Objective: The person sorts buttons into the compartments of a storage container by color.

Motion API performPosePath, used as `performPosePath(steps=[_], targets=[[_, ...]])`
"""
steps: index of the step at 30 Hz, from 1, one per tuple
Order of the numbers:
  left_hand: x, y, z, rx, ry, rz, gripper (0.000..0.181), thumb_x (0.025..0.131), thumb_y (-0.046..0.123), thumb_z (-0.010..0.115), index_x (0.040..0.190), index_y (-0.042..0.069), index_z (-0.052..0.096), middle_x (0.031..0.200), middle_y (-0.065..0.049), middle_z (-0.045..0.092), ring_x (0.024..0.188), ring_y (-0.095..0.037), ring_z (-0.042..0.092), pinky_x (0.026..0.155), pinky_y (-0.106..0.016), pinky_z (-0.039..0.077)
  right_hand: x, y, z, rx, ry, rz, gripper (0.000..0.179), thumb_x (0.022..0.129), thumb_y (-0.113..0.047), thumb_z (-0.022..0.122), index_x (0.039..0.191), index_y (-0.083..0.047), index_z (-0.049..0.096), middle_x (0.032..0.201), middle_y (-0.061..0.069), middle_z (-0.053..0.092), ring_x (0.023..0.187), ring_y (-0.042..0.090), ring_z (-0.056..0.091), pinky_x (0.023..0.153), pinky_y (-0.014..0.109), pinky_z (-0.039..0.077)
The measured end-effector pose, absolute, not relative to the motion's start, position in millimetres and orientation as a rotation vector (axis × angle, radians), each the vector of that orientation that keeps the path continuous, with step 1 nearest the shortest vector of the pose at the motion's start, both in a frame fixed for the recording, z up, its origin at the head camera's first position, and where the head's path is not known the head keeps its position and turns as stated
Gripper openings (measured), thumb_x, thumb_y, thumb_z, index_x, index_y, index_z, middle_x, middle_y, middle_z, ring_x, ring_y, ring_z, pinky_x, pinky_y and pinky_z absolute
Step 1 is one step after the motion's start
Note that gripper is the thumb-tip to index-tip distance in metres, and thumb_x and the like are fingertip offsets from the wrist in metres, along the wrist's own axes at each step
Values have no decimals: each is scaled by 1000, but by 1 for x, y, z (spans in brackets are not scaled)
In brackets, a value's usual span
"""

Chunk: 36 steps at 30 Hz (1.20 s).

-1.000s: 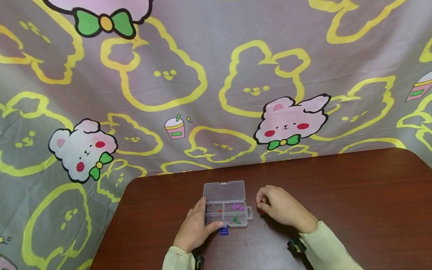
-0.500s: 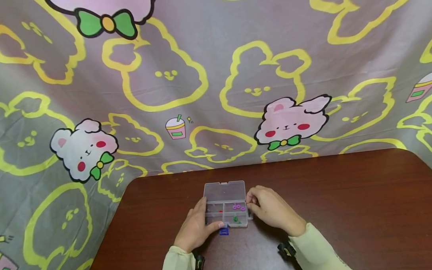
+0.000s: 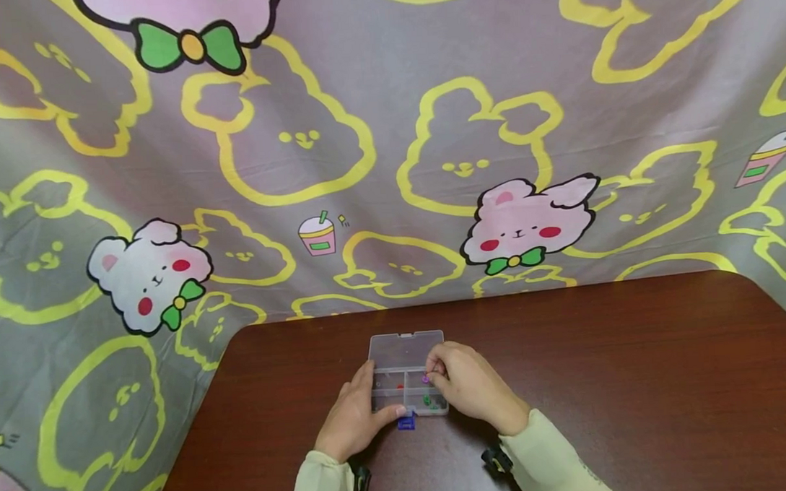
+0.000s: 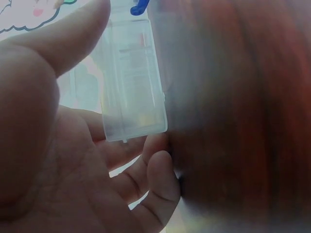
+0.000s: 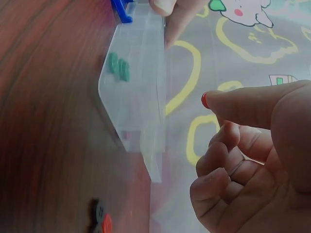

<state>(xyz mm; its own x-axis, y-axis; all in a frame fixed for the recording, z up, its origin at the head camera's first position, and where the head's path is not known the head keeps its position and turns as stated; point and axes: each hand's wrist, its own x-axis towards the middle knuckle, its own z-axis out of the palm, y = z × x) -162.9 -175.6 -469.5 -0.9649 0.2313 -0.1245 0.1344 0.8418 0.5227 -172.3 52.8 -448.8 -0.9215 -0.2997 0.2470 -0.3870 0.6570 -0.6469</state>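
A clear plastic compartment box (image 3: 407, 351) lies on the table with its lid raised. My left hand (image 3: 353, 419) holds its left side, thumb at the front edge near the blue latch (image 3: 406, 422) and fingers along the side. Over the back right compartment, my right hand (image 3: 477, 391) pinches a small red button (image 5: 204, 99) between thumb and finger. Beneath those fingertips a purple button (image 3: 426, 379) shows; others there are hidden by the hand. Green buttons (image 5: 119, 67) lie in the front right compartment, and a red one (image 3: 401, 386) sits in the back left.
On the brown table (image 3: 632, 382), right of the box, a black button (image 5: 99, 212) and a red button (image 5: 107, 224) lie side by side, seen in the right wrist view. A patterned cloth (image 3: 390, 166) hangs behind the table.
My right hand has moved left from the table beside the box to above its back right compartment, carrying the red button. My left hand has stayed on the box.
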Motion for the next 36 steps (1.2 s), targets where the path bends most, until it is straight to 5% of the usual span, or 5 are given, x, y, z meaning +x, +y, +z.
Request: performPosePath(steps=[36], targets=[[-161,-177,-466,376,2862,786,100,89,51,73,152,-12,29,156,-31,32,142,-46,35,114,-60,28,-178,-2,-460,578,-2751,1074,14,85,-7,76,81,-16,66,74,-9,52,63,4,47,54,22,41]])
